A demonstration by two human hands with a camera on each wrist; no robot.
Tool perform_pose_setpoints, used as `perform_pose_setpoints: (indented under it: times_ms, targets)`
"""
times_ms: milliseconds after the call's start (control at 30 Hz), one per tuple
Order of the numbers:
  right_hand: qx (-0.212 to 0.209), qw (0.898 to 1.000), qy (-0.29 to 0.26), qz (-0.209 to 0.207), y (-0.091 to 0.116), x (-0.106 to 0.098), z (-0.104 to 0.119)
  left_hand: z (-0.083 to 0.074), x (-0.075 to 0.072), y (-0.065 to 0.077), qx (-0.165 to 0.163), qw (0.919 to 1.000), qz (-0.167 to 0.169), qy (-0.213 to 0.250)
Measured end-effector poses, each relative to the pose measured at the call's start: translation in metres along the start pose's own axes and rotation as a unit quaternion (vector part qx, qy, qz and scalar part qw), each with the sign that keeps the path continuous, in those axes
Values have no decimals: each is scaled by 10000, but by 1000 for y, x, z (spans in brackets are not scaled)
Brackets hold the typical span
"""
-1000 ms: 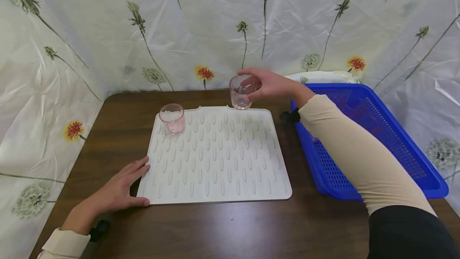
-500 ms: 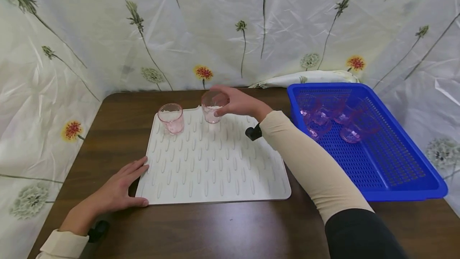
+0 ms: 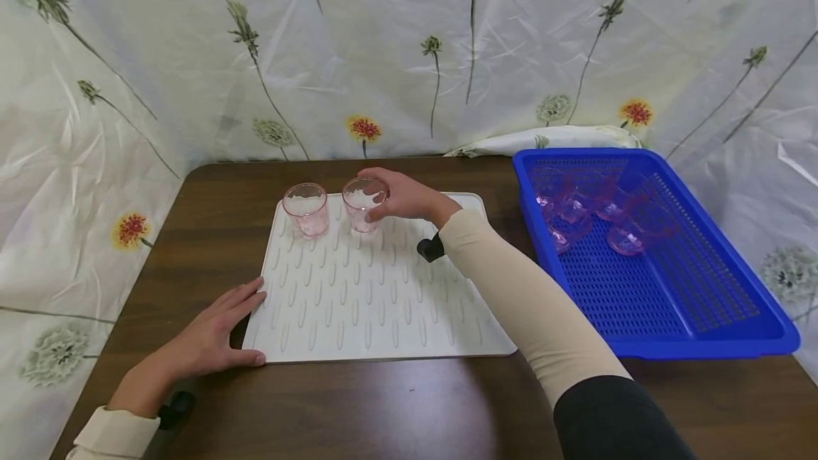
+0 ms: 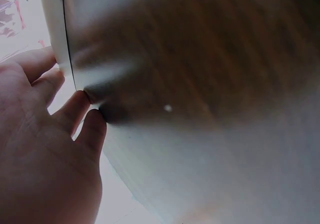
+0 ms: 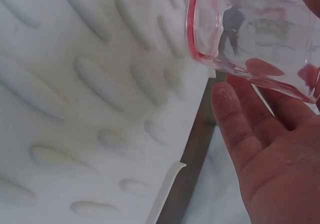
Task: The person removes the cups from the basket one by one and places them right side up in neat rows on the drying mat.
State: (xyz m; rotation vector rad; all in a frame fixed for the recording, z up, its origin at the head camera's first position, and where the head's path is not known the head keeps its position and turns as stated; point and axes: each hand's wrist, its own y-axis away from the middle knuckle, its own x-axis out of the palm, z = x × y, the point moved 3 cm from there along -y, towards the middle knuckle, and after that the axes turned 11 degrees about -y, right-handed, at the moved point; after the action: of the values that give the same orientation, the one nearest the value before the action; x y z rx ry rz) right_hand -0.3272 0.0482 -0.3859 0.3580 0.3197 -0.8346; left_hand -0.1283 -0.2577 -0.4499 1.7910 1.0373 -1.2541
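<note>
My right hand (image 3: 409,197) holds a clear pink-tinted glass (image 3: 361,217) between thumb and fingers, at the back left of the white ridged mat (image 3: 383,304). In the right wrist view, the glass (image 5: 255,33) shows a pink rim, with my fingers along its side. Whether its base touches the mat I cannot tell. Just left of it, a second pink glass (image 3: 307,211) stands upright on the mat's back left corner. My left hand (image 3: 201,339) rests at the mat's left edge, fingers spread; in the left wrist view, the fingertips of this hand (image 4: 55,134) touch that edge.
A blue perforated basket (image 3: 652,304) stands on the right side of the dark wooden table (image 3: 383,410). Several pink glasses (image 3: 626,236) are in its back left part. A flowered curtain (image 3: 383,55) hangs behind the table and along its sides.
My right hand has carried the glass leftward and toward me, from the mat's back edge to beside the standing glass. The basket's glasses have come into view. My left hand has stayed put.
</note>
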Motion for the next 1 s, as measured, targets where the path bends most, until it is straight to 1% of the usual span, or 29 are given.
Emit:
perform_pose_setpoints:
  times_ms: [167, 333, 500, 1000]
  targets:
    - [19, 10000, 47, -61, 0, 0, -2, 0, 0, 0, -17, 10000, 19, -6]
    - [52, 10000, -34, -47, 0, 0, -3, 0, 0, 0, 10, 10000, -33, 0]
    - [82, 9999, -57, -29, 0, 0, -4, -1, -1, 0, -37, 10000, 43, 4]
    - [172, 9997, -103, -141, -5, 8, -4, -1, 0, 1, -10, 10000, -21, -3]
